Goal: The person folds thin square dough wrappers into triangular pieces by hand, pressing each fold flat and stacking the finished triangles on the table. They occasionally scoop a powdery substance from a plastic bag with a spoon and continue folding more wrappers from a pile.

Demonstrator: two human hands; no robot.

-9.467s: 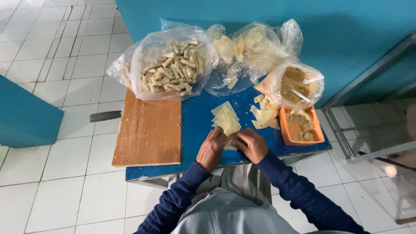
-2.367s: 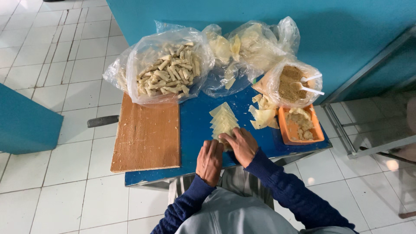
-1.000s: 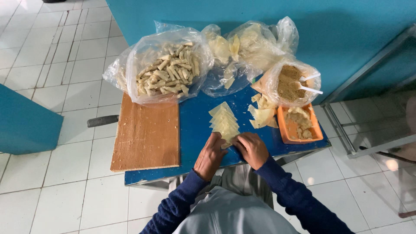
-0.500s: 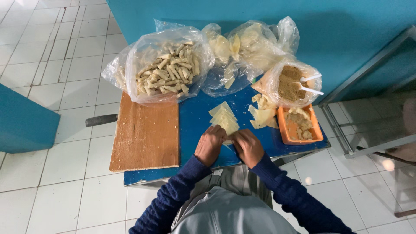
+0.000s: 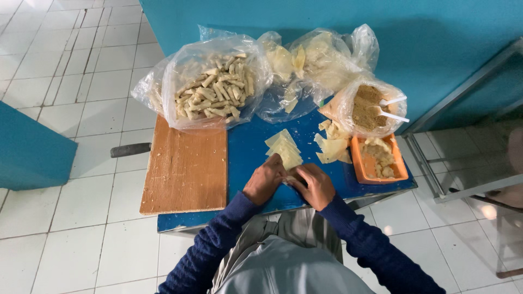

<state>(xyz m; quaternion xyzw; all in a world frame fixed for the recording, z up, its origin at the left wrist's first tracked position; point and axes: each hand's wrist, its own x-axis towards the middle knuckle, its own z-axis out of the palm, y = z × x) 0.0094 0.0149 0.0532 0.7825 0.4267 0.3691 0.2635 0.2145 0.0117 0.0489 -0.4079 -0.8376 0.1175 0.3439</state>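
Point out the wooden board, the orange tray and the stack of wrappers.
wooden board (image 5: 186,170), head view, bare middle of its top.
orange tray (image 5: 357,161), head view, left rim.
stack of wrappers (image 5: 284,148), head view, top sheet's middle.

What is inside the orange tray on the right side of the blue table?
The orange tray holds pale, lumpy filling, piled toward its far end; part of the near bottom shows bare orange. What lies beneath the filling is covered. A plastic bag of brown crumbs overlaps the tray's far rim.

Left of the left hand (image 5: 265,181) the wooden board (image 5: 185,166) lies bare; ahead, wrapper stack (image 5: 284,151) and bags (image 5: 215,90) crowd the bench (image 5: 248,149).
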